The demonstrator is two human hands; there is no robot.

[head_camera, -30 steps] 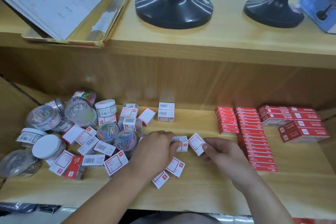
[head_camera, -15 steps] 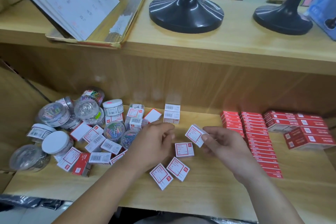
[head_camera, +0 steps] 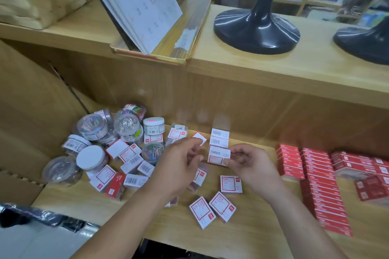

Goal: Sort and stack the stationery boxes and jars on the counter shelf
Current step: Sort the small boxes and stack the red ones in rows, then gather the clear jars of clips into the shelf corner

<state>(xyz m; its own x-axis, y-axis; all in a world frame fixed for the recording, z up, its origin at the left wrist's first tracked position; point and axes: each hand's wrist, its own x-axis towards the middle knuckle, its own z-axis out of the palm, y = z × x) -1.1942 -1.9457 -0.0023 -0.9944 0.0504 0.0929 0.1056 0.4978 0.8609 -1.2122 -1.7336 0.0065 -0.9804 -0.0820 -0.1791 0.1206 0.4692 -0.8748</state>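
A pale wooden shelf (head_camera: 263,235) runs under the worktop (head_camera: 242,63), with shop racks blurred behind. My right grip (head_camera: 249,164) pinches a small white box (head_camera: 219,154) by its right end between thumb and fingertips. The box's long axis runs left to right, along the shelf's back wall. Its barcode side faces up and its red-framed label tips toward me. It sits just in front of a stack of two white boxes (head_camera: 220,137) at the back edge that lie the same way; I cannot tell whether they touch. My left grip (head_camera: 179,166) is loose, with fingers half curled and holding nothing, just left of the held box.

Three loose boxes (head_camera: 222,206) lie label-up toward the front edge, turned at differing angles. Clear jars (head_camera: 126,126) of clips crowd the back left corner, with more white boxes (head_camera: 131,161) jumbled beside them. Red boxes (head_camera: 315,185) lie in rows along the right end. On the worktop stand two black bases (head_camera: 256,27) and a gold tray (head_camera: 179,54).
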